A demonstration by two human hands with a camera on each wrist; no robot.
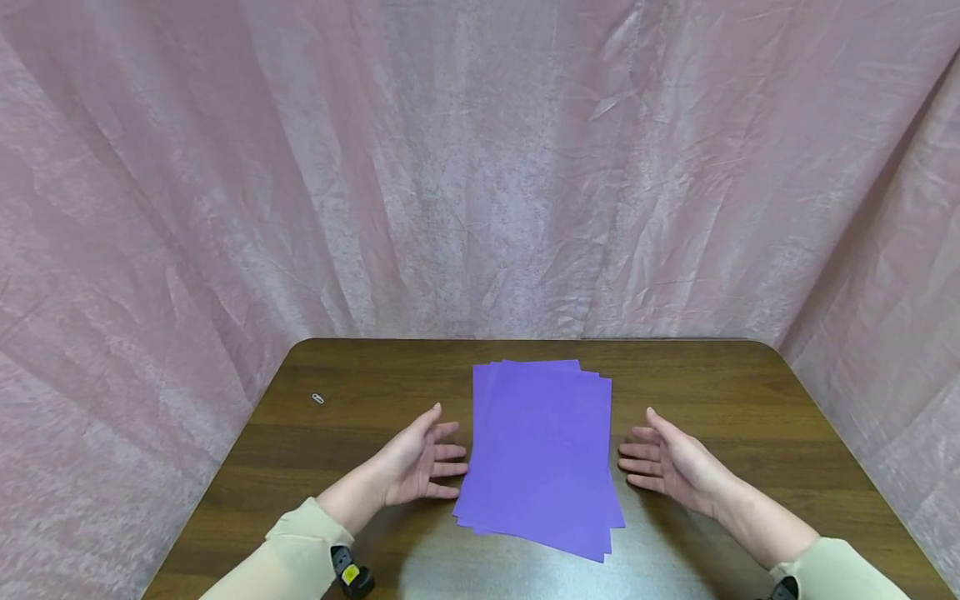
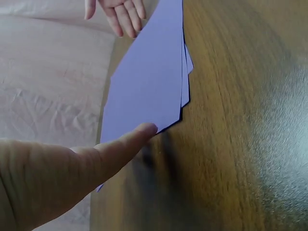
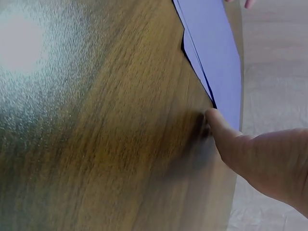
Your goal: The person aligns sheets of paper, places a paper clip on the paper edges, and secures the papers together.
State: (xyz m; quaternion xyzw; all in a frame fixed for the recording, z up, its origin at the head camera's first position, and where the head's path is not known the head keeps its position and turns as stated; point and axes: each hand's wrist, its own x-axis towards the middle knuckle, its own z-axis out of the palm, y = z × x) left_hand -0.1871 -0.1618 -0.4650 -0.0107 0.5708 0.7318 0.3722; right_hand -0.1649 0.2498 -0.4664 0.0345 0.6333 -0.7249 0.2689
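A loosely fanned stack of purple paper sheets (image 1: 540, 454) lies flat in the middle of the brown wooden table (image 1: 360, 392). My left hand (image 1: 420, 458) stands on its edge just left of the stack, fingers straight and pointing at the paper's left edge. My right hand (image 1: 663, 462) mirrors it on the right side, fingers straight, tips at the paper's right edge. Whether the fingertips touch the sheets I cannot tell. In the left wrist view my thumb (image 2: 125, 144) reaches to the purple sheets (image 2: 149, 82). In the right wrist view the thumb (image 3: 219, 122) sits by the paper's corner (image 3: 211, 43).
A small metal paper clip (image 1: 317, 398) lies alone near the table's left edge. A pink crinkled curtain (image 1: 480, 167) hangs behind and on both sides of the table. Bare wood (image 3: 96, 120) surrounds the stack.
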